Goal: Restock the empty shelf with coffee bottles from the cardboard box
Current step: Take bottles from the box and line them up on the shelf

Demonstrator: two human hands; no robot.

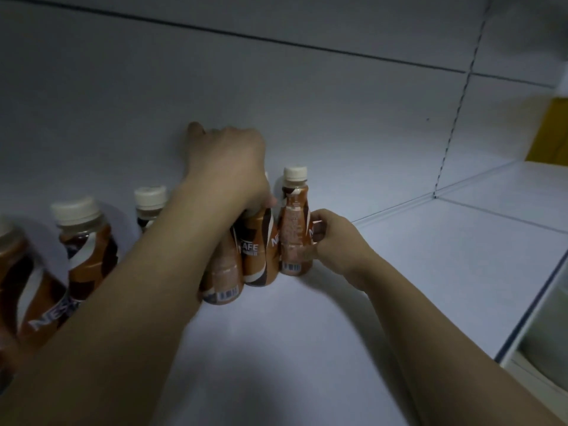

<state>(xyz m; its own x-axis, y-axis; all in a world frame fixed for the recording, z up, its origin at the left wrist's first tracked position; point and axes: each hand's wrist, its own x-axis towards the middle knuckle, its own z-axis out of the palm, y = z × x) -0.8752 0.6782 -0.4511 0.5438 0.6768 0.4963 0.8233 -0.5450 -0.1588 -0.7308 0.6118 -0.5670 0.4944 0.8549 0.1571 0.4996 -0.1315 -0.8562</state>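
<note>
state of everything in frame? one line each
right bottle: upright, capped, gripped by right hand.
middle bottles: two, upright, tops under left hand.
left bottles: upright, capped.
left hand: grips middle bottles' tops.
right hand: grips right bottle's side.
shelf: bottles on its left part.

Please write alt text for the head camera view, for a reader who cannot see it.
On a white shelf, the left hand grips a pair of coffee bottles from above while the right hand holds the rightmost bottle beside them. More bottles stand further left.
</note>
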